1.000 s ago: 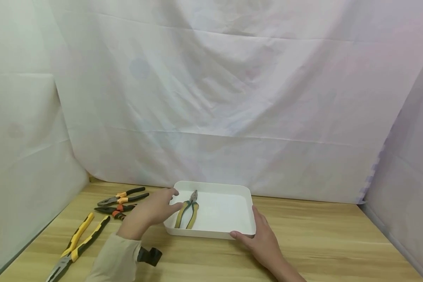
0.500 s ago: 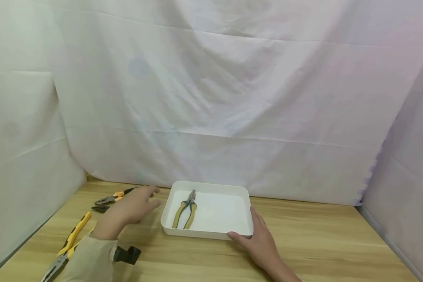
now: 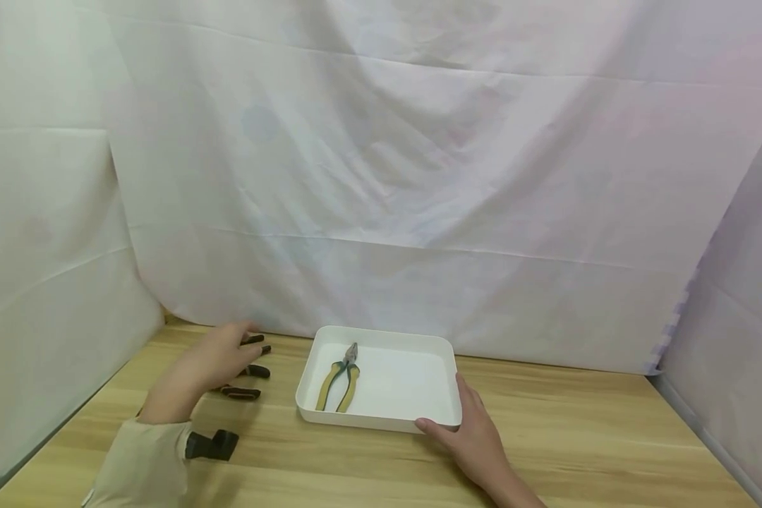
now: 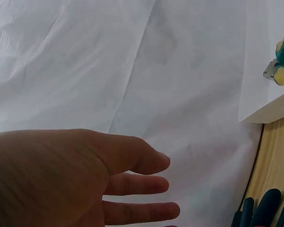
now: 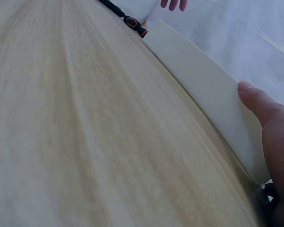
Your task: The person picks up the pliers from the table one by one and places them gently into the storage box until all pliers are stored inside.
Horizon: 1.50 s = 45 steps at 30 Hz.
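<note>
A shallow white rectangular tray with rounded corners [image 3: 406, 381] sits on a light wood-grain table [image 3: 578, 437], near the pale hanging cloth [image 3: 419, 176] at the back. The person's right hand [image 3: 473, 434] grips the tray's near right corner, thumb against the near wall and fingers along the right side. Inside, toward the tray's left end, lies a pair of metal pliers with yellow-and-green handles [image 3: 348, 363], its nose pointing to the back wall and its handles spread apart toward the near wall. The left hand [image 3: 212, 356], above a beige sleeve [image 3: 142, 462] and a black wrist device [image 3: 212, 445], is well to the left of the tray; its thumb and visible fingers are extended and apart, with nothing held between them. Several black tool handles [image 3: 257, 371] show just beside and partly behind this hand, which hides the rest; whether its lower fingers touch them, I cannot tell.
</note>
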Available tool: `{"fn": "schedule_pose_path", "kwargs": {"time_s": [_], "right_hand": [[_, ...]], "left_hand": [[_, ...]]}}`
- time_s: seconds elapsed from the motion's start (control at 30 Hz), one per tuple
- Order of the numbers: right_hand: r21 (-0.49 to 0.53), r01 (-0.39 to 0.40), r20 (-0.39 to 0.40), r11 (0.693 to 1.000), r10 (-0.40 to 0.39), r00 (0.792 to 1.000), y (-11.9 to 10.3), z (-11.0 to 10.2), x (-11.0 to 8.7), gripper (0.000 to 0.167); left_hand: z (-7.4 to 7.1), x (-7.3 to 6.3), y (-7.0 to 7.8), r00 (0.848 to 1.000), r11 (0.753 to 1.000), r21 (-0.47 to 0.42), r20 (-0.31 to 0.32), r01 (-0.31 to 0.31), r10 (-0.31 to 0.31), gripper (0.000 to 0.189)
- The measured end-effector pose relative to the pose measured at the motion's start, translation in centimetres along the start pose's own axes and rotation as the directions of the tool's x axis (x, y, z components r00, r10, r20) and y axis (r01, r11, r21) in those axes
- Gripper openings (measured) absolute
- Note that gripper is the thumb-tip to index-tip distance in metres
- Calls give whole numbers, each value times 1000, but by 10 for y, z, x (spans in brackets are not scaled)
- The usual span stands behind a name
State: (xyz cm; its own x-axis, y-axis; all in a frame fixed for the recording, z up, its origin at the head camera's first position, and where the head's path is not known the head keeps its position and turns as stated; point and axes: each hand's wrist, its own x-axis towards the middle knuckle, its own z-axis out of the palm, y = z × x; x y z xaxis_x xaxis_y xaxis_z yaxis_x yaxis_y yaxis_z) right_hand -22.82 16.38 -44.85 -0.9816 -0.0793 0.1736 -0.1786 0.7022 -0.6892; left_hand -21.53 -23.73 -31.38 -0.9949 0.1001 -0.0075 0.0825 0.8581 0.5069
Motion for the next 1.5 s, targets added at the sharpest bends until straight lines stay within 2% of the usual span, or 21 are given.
{"fn": "schedule_pose_path", "kwargs": {"time_s": [0.27, 0.47, 0.7, 0.8, 1.07, 1.37, 1.5], "right_hand": [[4, 3, 0, 1000, -3, 1000, 1, 0, 1, 117], [-2, -4, 1, 1000, 4, 1000, 1, 0, 1, 117], [-1, -7, 2, 1000, 7, 1000, 1, -1, 1, 117], [1, -4, 3, 1000, 4, 1000, 1, -1, 1, 118], [3, 2, -1, 1000, -2, 1000, 1, -1, 0, 117], [6, 15, -12, 1000, -15, 1000, 0, -1, 0, 116], [12, 22, -14, 1000, -22, 1000, 0, -1, 0, 115]], "left_hand": [[-1, 3, -9, 998, 995, 87, -43, 40, -37, 50], [2, 7, -17, 998, 990, 127, -38, 58, -53, 57], [8, 10, -30, 997, 984, 171, -70, 56, -45, 71], [10, 11, -35, 996, 984, 169, -74, 52, -40, 78], [16, 13, -48, 998, 990, 126, -31, 62, -59, 86], [27, 18, -59, 997, 994, 85, -1, 73, -73, 82], [34, 22, -64, 997, 991, 109, -6, 81, -81, 79]]}}
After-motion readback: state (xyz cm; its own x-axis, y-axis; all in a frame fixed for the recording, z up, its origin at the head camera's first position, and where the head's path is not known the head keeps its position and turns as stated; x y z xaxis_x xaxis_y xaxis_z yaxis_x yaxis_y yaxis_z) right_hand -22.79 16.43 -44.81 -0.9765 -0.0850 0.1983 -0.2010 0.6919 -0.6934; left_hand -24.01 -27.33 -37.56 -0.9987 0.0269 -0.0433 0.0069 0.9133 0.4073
